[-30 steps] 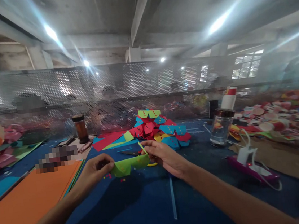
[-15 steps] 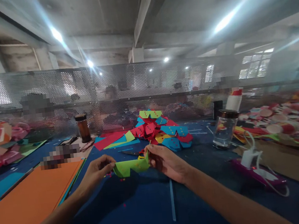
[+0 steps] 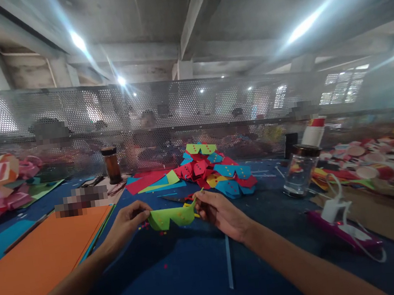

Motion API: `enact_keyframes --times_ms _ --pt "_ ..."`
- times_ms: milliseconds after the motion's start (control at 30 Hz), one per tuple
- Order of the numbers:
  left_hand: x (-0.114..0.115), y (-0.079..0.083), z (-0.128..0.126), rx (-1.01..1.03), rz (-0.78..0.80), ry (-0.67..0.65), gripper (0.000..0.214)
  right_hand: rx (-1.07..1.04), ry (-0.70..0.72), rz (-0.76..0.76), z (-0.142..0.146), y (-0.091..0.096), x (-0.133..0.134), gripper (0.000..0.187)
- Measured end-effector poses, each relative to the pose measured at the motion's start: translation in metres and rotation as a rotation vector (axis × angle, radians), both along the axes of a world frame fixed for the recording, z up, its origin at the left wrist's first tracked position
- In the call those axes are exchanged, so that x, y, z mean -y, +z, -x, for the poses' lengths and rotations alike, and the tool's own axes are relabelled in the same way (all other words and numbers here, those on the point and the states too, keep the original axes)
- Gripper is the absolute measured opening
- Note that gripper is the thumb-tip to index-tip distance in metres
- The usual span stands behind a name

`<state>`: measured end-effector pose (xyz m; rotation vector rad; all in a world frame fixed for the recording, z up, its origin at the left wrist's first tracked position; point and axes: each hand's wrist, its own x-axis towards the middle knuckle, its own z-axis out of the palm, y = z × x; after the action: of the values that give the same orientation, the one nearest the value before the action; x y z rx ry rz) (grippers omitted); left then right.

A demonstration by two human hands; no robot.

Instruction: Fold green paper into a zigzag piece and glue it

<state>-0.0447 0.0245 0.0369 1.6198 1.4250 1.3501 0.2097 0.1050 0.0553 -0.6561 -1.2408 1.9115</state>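
A green paper mask (image 3: pixel 172 217) with yellow dots and a notch in its lower edge is stretched between both hands above the table. My left hand (image 3: pixel 133 221) pinches its left end between thumb and fingers. Closed on the right end is my right hand (image 3: pixel 219 211), where a corner of the paper stands up. Just behind the mask lie scissors (image 3: pixel 176 199), partly hidden by it and the right hand. Beyond them rises a heap of dotted paper masks (image 3: pixel 205 170) in red, blue, yellow and green.
Orange sheets (image 3: pixel 57 251) lie at the left. A brown jar (image 3: pixel 111 165) and a glass jar (image 3: pixel 301 170) stand farther back. A purple power strip (image 3: pixel 343 230) with cables is at the right. A perforated metal screen (image 3: pixel 177 104) runs behind the table (image 3: pixel 192 282).
The green mask has turned slightly, so its notched face shows more fully. Both hands keep their hold. The whole view has shifted a little.
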Motion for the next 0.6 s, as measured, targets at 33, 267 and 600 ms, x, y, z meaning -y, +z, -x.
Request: enact_keyframes --times_ms 33,267,600 --pt "-0.0007 -0.0009 0.0012 0.0 -0.005 0.01 0.018 0.003 -0.011 -0.008 -0.0001 0.0001 0.0005 0.029" --pt "-0.0038 -0.0069 0.0073 -0.013 -0.038 0.052 0.018 0.029 -0.035 -0.08 0.0003 -0.0002 0.0032 0.028" --pt "-0.0031 -0.0083 0.0074 -0.054 -0.044 0.069 0.016 -0.01 -0.036 -0.146 0.0 -0.002 0.0016 0.029"
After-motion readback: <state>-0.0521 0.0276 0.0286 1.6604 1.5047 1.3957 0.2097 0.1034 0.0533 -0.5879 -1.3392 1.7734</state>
